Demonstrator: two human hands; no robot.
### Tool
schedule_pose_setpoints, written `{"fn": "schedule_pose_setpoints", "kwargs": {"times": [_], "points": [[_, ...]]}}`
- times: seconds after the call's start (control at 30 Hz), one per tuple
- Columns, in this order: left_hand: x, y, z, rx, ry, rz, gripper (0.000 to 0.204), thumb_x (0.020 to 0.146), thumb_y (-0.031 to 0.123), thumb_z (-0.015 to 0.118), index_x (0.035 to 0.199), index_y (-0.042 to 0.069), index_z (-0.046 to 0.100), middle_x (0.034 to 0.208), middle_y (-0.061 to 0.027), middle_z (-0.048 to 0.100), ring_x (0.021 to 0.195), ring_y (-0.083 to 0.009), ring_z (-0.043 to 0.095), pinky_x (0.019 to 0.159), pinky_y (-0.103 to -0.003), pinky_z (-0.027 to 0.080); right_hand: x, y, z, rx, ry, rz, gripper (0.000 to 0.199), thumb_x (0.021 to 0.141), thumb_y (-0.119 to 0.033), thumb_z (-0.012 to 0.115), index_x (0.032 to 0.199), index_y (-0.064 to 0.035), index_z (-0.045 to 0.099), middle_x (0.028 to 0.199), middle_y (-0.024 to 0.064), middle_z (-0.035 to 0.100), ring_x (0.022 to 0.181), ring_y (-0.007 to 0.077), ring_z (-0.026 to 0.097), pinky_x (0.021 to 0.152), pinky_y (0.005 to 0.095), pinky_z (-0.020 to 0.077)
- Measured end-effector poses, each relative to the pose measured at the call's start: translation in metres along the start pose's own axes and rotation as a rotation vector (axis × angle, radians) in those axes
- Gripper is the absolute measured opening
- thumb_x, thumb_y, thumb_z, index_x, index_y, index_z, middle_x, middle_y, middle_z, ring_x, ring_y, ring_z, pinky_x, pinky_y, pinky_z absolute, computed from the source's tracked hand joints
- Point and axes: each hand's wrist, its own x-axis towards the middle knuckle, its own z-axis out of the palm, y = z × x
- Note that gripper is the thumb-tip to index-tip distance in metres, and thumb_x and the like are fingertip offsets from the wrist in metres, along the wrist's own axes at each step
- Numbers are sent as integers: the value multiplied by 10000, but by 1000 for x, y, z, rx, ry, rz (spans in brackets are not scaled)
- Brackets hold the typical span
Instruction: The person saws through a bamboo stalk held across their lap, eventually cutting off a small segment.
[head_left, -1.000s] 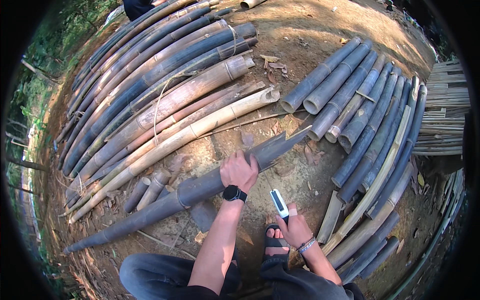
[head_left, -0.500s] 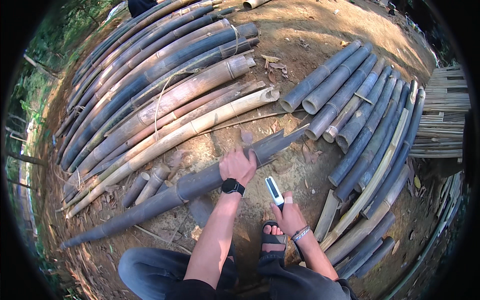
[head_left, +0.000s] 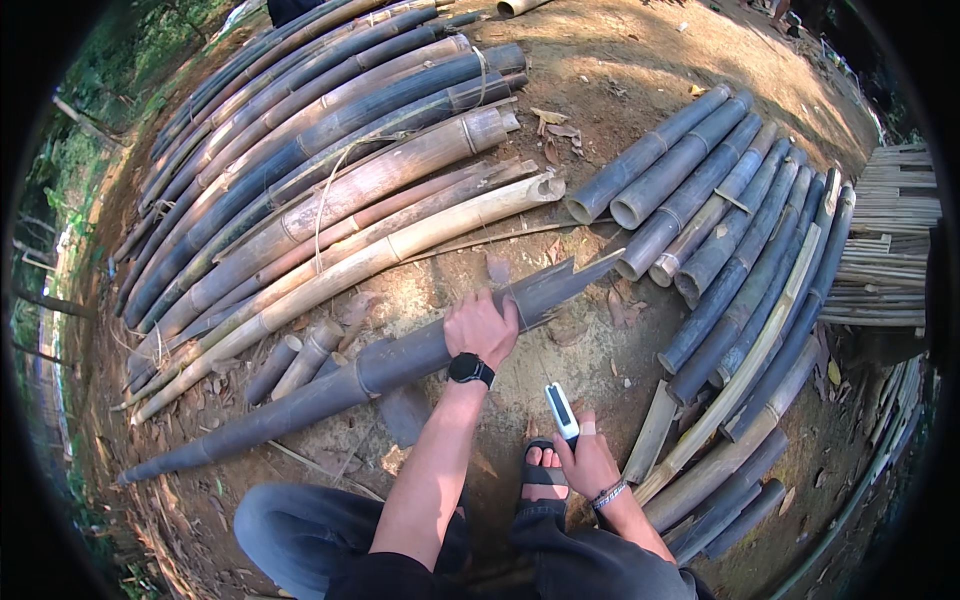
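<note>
Bamboo pole (head_left: 405, 360), dark grey, jagged-ended

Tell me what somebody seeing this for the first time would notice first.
Probably the long dark bamboo pole slanting across the middle, its splintered end toward the right and the person's left hand on top. Next, the white-and-black handle in the right hand, just below the pole. Around them, bamboo poles fill the upper left and dark tubes lie in a row at right.
</note>
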Motion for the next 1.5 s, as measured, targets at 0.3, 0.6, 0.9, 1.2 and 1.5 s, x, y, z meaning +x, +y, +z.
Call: {"fn": "schedule_pose_setpoints", "kwargs": {"times": [0.3,0.6,0.9,1.2,1.5], "points": [[1,4,-4,22,-11,-7,360,931,340,520,966,28,696,941,-203,709,878,-403,681,825,-497,520,-9,10,-8,33,-11,-37,394,989,-316,579,1119,7,394,735,302,642,712,511,648,651,581,511],[4,1,-2,14,-61,-21,374,931,349,511,952,29,704,945,-217,709,878,-412,681,802,-504,516,11,6,0,12,-45,-1,411,974,-317,603,1116,4,390,696,284,632,710,503,646,633,566,507],[4,2,-8,38,-131,-60,398,937,373,516,951,14,687,960,-214,710,927,-389,683,842,-484,520,24,-12,-6,30,-52,23,392,977,-305,600,1098,17,411,693,260,642,688,479,654,647,536,524],[6,5,-9,7,-138,-55,403,937,369,498,981,23,700,980,-224,711,910,-405,681,825,-497,519,45,-12,2,-58,-27,-4,400,985,-321,583,1109,11,400,706,278,639,713,486,654,648,540,517],[7,2,-12,-72,-133,-43,403,937,375,502,907,18,687,921,-228,709,895,-393,688,849,-481,523,56,-13,7,-14,26,1,385,966,-277,615,1112,10,403,737,310,639,743,520,646,630,551,501]]}}
